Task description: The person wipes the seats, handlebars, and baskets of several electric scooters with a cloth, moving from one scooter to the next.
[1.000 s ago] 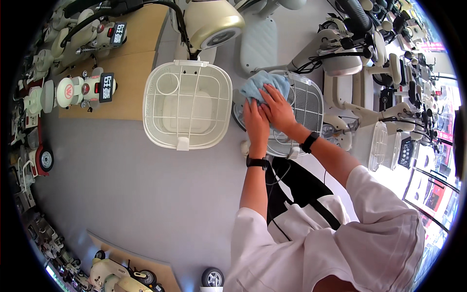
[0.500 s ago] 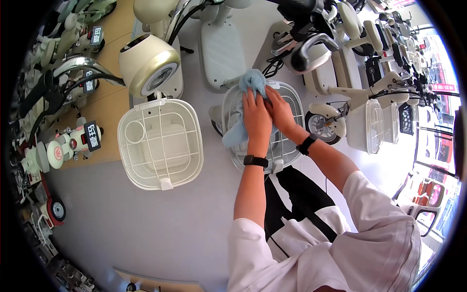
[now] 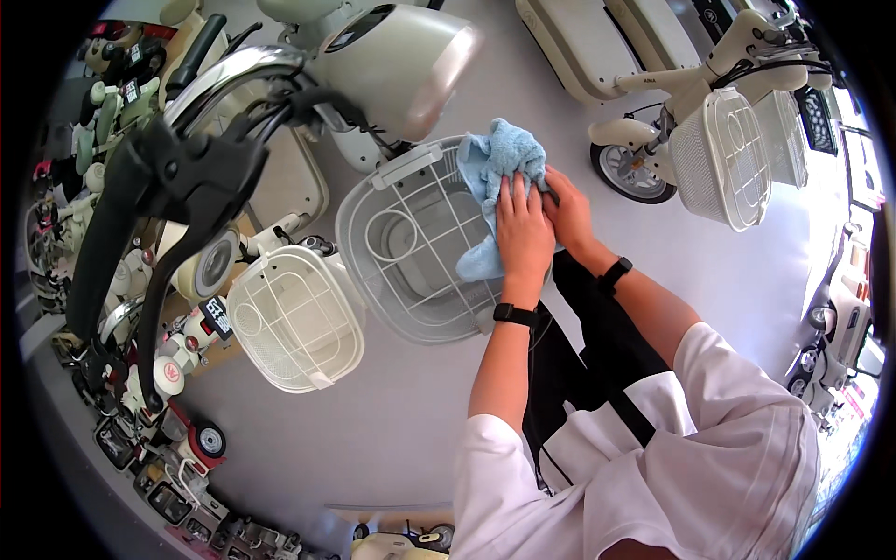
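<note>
A light blue cloth [image 3: 504, 157] lies bunched over the right edge of a grey basket [image 3: 347, 229] with a white wire-grid lid. My left hand [image 3: 525, 229] presses on the cloth with its fingers together, pointing away from me. Close against it, my right hand [image 3: 567, 217] has bent fingers at the cloth's right side, by the basket's outer edge. Both hands hold the cloth, though some fingertips are hidden in its folds. The basket hangs in front of a scooter with a pale round headlight housing [image 3: 397, 70].
A black handlebar grip [image 3: 117, 224] with a brake lever reaches in at the left. Beyond the grey basket stands a cream basket [image 3: 297, 322] on another scooter. At the right are a front wheel [image 3: 633, 168] and a white basket [image 3: 723, 159]. Several scooters line the left.
The view has turned, and the handlebar and headlight now appear larger. My hands and the cloth have passed from the basket's far left part to its right edge.
</note>
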`<state>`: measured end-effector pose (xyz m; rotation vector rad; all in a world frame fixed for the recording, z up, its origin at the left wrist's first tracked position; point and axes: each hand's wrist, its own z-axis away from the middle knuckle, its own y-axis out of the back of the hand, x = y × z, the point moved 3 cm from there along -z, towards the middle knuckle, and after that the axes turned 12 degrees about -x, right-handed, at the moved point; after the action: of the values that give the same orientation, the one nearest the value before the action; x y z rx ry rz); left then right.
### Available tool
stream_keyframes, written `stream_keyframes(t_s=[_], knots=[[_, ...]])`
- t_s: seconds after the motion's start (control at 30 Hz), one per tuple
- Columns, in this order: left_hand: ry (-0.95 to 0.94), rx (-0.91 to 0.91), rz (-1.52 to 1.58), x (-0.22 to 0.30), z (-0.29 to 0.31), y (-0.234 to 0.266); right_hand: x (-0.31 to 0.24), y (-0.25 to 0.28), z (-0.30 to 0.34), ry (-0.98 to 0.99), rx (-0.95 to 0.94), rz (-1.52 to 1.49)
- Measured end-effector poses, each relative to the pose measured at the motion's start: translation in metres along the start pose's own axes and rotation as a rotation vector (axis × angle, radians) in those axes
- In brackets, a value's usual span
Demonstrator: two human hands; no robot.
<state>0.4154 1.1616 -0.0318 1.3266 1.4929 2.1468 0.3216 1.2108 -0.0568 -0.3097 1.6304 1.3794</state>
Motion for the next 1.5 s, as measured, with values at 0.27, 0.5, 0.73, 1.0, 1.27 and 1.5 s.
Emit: stream_keyframes(t_s=[0.27,0.5,0.73,1.0,1.27,1.5], knots=[[-0.071,-0.408,-0.173,0.045,0.058,-0.051,0.078,-0.011,0.100,-0.250,-0.164,-0.349],[-0.152,-0.688,-0.444,0.042,0.073,-0.063,0.081,-0.048,0.149,-0.656,-0.572,-1.277],[-0.206,-0.639,-0.441,0.021,0.013,-0.051,0.065,-0.056,0.087,-0.882,-0.579,-1.458],[-0.079,-0.498,-0.385,0.002,-0.047,-0.024,0.070,-0.065,-0.004,-0.536,-0.683,-1.402],[0.014,-0.330,-0.441,-0.022,-0.085,-0.020,0.070,-0.082,-0.068,-0.527,-0.807,-1.298],[0.025,-0.376,-0.364,-0.007,-0.063,-0.023,0.082,-0.082,-0.036,-0.511,-0.770,-1.242]])
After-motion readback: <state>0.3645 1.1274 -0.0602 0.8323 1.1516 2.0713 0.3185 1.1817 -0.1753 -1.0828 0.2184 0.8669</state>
